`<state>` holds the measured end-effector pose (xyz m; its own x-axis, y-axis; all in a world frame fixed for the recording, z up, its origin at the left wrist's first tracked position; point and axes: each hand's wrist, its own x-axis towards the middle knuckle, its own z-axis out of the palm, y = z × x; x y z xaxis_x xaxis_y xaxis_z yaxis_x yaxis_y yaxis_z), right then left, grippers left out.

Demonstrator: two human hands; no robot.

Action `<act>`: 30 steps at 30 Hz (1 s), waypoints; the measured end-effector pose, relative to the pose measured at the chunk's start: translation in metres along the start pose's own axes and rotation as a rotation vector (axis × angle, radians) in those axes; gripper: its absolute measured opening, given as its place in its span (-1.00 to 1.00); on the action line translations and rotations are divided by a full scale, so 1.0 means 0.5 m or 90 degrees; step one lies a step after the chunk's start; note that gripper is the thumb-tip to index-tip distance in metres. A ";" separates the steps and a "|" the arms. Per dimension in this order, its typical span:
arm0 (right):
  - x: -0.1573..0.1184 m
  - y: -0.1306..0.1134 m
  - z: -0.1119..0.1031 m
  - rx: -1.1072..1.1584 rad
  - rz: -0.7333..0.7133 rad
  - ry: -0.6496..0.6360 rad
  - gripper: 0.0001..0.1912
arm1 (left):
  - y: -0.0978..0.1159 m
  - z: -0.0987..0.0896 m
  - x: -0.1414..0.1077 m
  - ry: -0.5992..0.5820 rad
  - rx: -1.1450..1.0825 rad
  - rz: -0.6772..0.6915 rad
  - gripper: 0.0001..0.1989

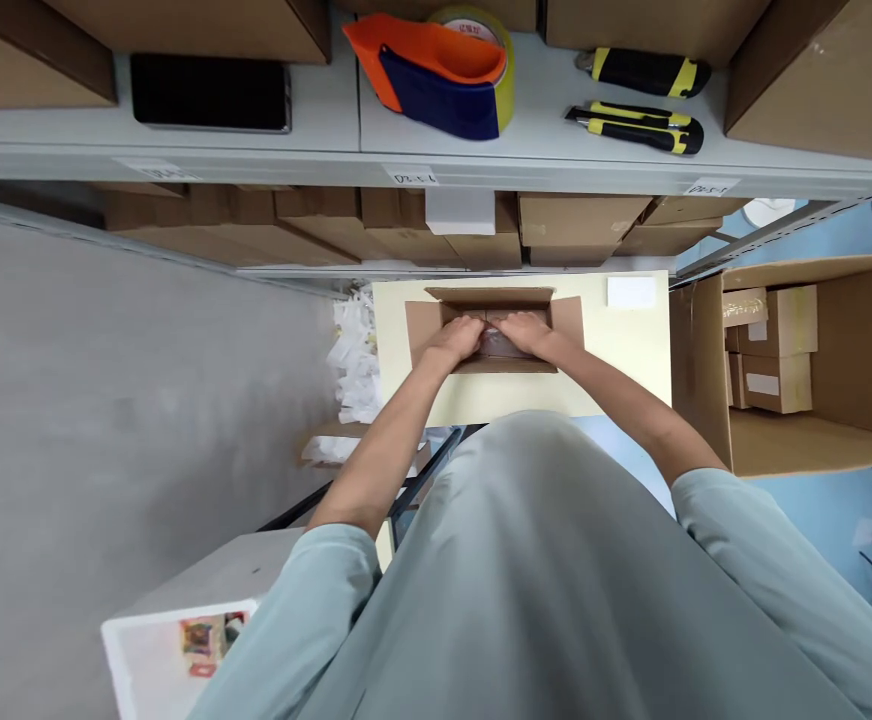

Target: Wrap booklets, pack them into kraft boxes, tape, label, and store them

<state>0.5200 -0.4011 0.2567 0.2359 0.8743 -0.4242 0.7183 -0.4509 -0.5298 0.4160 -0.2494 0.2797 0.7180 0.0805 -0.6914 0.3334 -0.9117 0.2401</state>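
An open cardboard box (506, 366) stands on the cream-coloured table (623, 365), its flaps spread outward. Both hands reach into it from the near side. My left hand (460, 337) is at the left part of the opening, fingers curled. My right hand (524, 331) is at the right part, its fingers bent inward toward the left ones. Between and below them lies a clear, shiny plastic-like item (500, 345) inside the box. The fingertips are too small and partly hidden to show whether either hand grips it.
Above the table, a shelf (323, 130) holds a phone (211, 92), a tape dispenser (443, 78) and box cutters (638, 128). A large open carton (856, 440) with small boxes stands right. White scraps (356, 355) lie left; a white bin (136, 660) is lower left.
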 end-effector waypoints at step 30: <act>-0.162 0.022 -0.060 0.105 0.119 0.339 -0.49 | -0.059 0.192 -0.219 0.426 -0.164 0.182 -0.37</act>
<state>0.5284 -0.4714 0.3076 0.6754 0.7281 -0.1170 0.5321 -0.5910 -0.6063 0.2686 -0.2700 0.2829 0.9868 0.1574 -0.0389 0.1523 -0.8179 0.5548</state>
